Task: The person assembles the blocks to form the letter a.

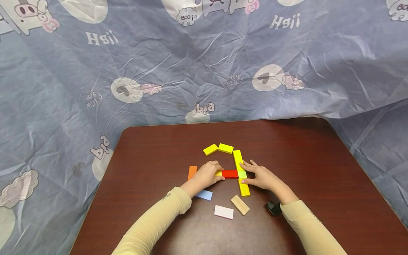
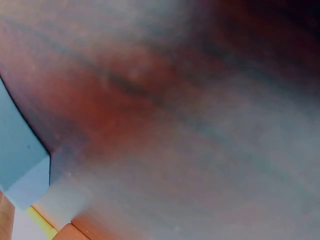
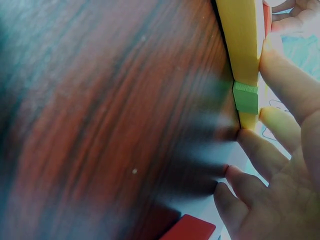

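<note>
My left hand [image 1: 206, 175] pinches a small yellow block [image 1: 218, 173] between thumb and fingers, against the end of a red block [image 1: 230, 174]. That red block reaches a column made of a long yellow block [image 1: 237, 157], a light green block [image 1: 242, 174] and another yellow block [image 1: 244, 188]. My right hand [image 1: 262, 177] lies at the column's right side, fingers extended. Its thumb touches the nearer yellow block and a fingertip touches the farther one. The right wrist view shows the green block [image 3: 246, 98] between yellow pieces. The left wrist view is mostly blurred.
Two yellow blocks [image 1: 210, 149] [image 1: 226, 148] lie angled beyond the column. An orange block [image 1: 192, 172] and a blue block [image 1: 204, 194] are partly behind the left hand and forearm. Nearer lie a white block [image 1: 224, 212] and a plain wooden block [image 1: 240, 205] on the brown table [image 1: 153, 152].
</note>
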The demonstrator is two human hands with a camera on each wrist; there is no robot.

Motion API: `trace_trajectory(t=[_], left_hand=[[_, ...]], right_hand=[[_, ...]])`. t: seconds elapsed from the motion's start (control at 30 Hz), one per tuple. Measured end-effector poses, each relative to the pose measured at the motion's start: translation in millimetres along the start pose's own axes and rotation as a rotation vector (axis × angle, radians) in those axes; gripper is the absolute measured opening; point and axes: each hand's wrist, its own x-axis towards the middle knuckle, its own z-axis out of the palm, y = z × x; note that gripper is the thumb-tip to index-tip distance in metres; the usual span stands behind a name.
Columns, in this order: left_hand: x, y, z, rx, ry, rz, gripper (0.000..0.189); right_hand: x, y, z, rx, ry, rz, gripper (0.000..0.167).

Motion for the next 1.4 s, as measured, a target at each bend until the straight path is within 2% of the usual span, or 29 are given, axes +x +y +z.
trace_trajectory(t=[0.27,0.37,0.47,0.67,0.83,0.97,1.1,1.27,1.4], left_hand=[[0.9,-0.6,0.0,-0.005,-0.012,-0.015,0.045],[1.2,-2.7,-3.7,-0.052,-0.012,-0.055,0.05],[-0.2,-8.2,-12.1,-0.124,0.016,-0.096,0.043],[-12.3,-30.6,-39.3,-0.212,0.091,-0.179,0.027],[-32.9,-54.8,-51.1,-0.226,0.044,-0.28,0.025],[-48.2,-65.7,-48.6,-0.212,0.01,-0.384,0.035],[-54.9,-66.8,-38.6,-0.212,0.008,-0.46,0.051],[-57.0,-59.8,-29.3,-0.217,0.002,-0.506,0.063],[-57.4,-55.3,-27.5,-0.223,0.002,-0.507,0.059]], right_hand=[[0.8,1,0,0.007,0.003,-0.006,0.075],[0.8,0,0,0.002,-0.004,0.001,0.076],[0.6,0,-2,0.0,-0.011,0.005,0.075],[0.1,0,-5,0.003,-0.008,-0.016,0.076],[0.4,0,-3,0.012,-0.006,-0.028,0.075],[0.7,0,-2,0.014,-0.003,-0.029,0.075],[0.4,1,-3,0.017,-0.004,-0.014,0.075],[0.4,1,-3,0.018,-0.004,-0.018,0.075],[0.2,1,-2,0.021,0.001,-0.021,0.075]])
